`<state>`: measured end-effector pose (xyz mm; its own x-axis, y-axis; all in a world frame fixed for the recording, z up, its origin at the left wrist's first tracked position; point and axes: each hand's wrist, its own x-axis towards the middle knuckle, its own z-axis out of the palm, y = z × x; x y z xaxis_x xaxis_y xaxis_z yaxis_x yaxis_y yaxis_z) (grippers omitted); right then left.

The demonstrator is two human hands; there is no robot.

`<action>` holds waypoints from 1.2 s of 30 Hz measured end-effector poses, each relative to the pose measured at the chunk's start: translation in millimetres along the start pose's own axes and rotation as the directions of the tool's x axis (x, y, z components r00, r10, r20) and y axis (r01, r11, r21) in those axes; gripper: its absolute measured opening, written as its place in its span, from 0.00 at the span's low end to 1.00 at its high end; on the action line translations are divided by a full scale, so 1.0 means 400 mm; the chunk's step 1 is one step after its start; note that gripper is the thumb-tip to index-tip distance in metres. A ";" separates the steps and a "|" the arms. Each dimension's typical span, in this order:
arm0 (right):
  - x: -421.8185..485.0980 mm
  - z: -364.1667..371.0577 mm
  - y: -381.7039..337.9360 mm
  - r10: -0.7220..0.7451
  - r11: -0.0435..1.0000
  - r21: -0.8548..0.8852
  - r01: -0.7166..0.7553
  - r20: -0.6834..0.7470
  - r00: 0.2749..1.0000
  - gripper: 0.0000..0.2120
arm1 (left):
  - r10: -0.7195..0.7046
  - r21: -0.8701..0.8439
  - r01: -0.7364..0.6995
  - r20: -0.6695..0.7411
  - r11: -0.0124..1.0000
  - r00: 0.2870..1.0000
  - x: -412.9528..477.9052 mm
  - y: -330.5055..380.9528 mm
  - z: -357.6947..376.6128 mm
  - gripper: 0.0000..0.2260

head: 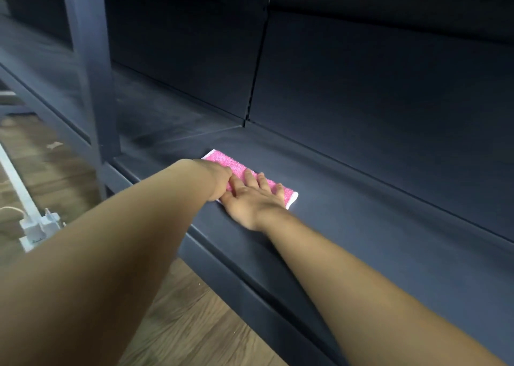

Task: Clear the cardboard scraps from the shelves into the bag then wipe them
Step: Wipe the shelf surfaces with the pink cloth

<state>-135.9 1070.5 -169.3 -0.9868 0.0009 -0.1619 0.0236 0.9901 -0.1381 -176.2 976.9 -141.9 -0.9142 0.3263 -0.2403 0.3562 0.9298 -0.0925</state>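
Observation:
A pink cloth (239,168) with a white edge lies flat on the dark blue-grey shelf (361,226), near its front edge. My right hand (250,201) lies flat on the cloth with its fingers spread and straight, pressing it down. My left hand (218,179) rests on the cloth's left part, just beside the right hand and touching it. The left hand's fingers are bent under and mostly hidden, so its grip is unclear.
A vertical shelf post (91,68) stands left of the hands. The shelf's back panel (361,87) rises behind the cloth. Below is a wooden floor (180,310) with a small light scrap (54,144) and a white fitting (36,229).

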 end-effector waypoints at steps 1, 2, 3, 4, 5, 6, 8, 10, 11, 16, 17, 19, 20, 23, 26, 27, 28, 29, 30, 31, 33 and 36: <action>0.006 -0.004 0.008 0.003 1.000 -0.002 -0.003 0.000 1.000 0.27 | -0.004 -0.005 0.004 -0.004 1.000 1.000 0.006 0.008 -0.003 0.24; 0.012 -0.007 0.017 0.007 1.000 -0.002 -0.007 -0.002 1.000 0.27 | -0.009 -0.008 0.009 -0.009 1.000 1.000 0.012 0.017 -0.007 0.24; 0.019 -0.011 0.027 0.011 1.000 -0.001 -0.011 -0.003 1.000 0.27 | -0.014 -0.008 0.014 -0.012 1.000 1.000 0.021 0.025 -0.009 0.24; 0.025 -0.013 0.037 0.014 1.000 -0.001 -0.014 -0.003 1.000 0.27 | -0.019 -0.007 0.019 -0.011 1.000 1.000 0.029 0.033 -0.011 0.24; 0.030 -0.015 0.047 0.017 1.000 -0.001 -0.017 -0.004 1.000 0.27 | -0.024 -0.008 0.024 -0.009 1.000 1.000 0.039 0.041 -0.011 0.25; 0.035 -0.016 0.056 0.019 1.000 -0.001 -0.019 -0.007 1.000 0.27 | -0.030 -0.008 0.030 -0.007 1.000 1.000 0.047 0.046 -0.010 0.25; 0.045 -0.016 0.072 0.021 1.000 -0.004 -0.021 -0.011 1.000 0.27 | -0.039 0.000 0.039 -0.001 0.999 0.999 0.061 0.055 -0.010 0.26; 0.056 -0.018 0.085 0.021 1.000 -0.010 -0.021 -0.013 1.000 0.27 | -0.038 0.000 0.038 -0.004 0.999 0.999 0.074 0.063 -0.010 0.26; 0.061 -0.019 0.092 0.022 1.000 -0.012 -0.022 -0.014 1.000 0.27 | -0.034 -0.007 0.034 -0.010 0.999 0.999 0.080 0.067 -0.010 0.27; 0.092 -0.026 0.123 0.042 0.999 -0.014 -0.042 -0.026 0.999 0.27 | -0.042 -0.052 0.038 -0.064 0.998 0.997 0.106 0.089 -0.011 0.26; 0.098 -0.028 0.127 0.052 0.999 -0.010 -0.053 -0.030 0.998 0.27 | -0.053 -0.034 0.050 -0.084 0.998 0.995 0.112 0.097 -0.011 0.25; 0.108 -0.030 0.131 0.080 0.997 -0.004 -0.080 -0.035 0.996 0.27 | -0.080 0.023 0.084 -0.146 0.996 0.986 0.121 0.113 -0.009 0.22; 0.112 -0.031 0.133 0.099 0.995 -0.006 -0.099 -0.038 0.994 0.27 | -0.093 0.040 0.101 -0.173 0.994 0.981 0.125 0.118 -0.008 0.21; 0.121 -0.030 0.132 0.181 0.983 -0.007 -0.182 -0.043 0.982 0.28 | -0.101 0.025 0.108 -0.190 0.994 0.977 0.132 0.128 -0.005 0.19; 0.127 -0.029 0.128 0.223 0.975 -0.001 -0.223 -0.038 0.974 0.28 | -0.103 0.017 0.110 -0.219 0.994 0.970 0.136 0.123 0.009 0.21; 0.124 -0.029 0.129 0.218 0.976 0.003 -0.218 -0.035 0.975 0.28 | -0.086 0.042 0.099 -0.232 0.994 0.969 0.136 0.123 0.012 0.23; 0.118 -0.029 0.133 0.209 0.978 0.011 -0.209 -0.036 0.977 0.27 | -0.070 0.076 0.091 -0.238 0.993 0.969 0.135 0.125 0.015 0.24; 0.111 -0.029 0.136 0.203 0.979 0.015 -0.202 -0.041 0.978 0.27 | -0.049 0.116 0.079 -0.242 0.990 0.969 0.137 0.128 0.017 0.25; 0.103 -0.027 0.139 0.191 0.982 0.012 -0.191 -0.050 0.980 0.26 | -0.026 0.147 0.062 -0.240 0.987 0.970 0.140 0.131 0.016 0.25; 0.094 -0.024 0.141 0.182 0.983 0.007 -0.182 -0.060 0.981 0.26 | 0.002 0.171 0.038 -0.227 0.985 0.974 0.138 0.134 0.012 0.25; 0.074 -0.017 0.144 0.163 0.987 0.006 -0.163 -0.075 0.984 0.25 | 0.026 0.250 0.023 -0.194 0.968 0.981 0.133 0.141 0.003 0.22; 0.039 -0.015 0.145 0.151 0.988 0.019 -0.150 -0.074 0.986 0.25 | 0.046 0.309 -0.006 -0.121 0.951 0.992 0.123 0.169 -0.006 0.19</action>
<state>-151.1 1128.8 -173.9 -0.9811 0.1611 -0.1077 0.1746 0.9759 -0.1307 -197.8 1056.3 -157.6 -0.9135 0.3872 -0.1252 0.4044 0.8295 -0.3853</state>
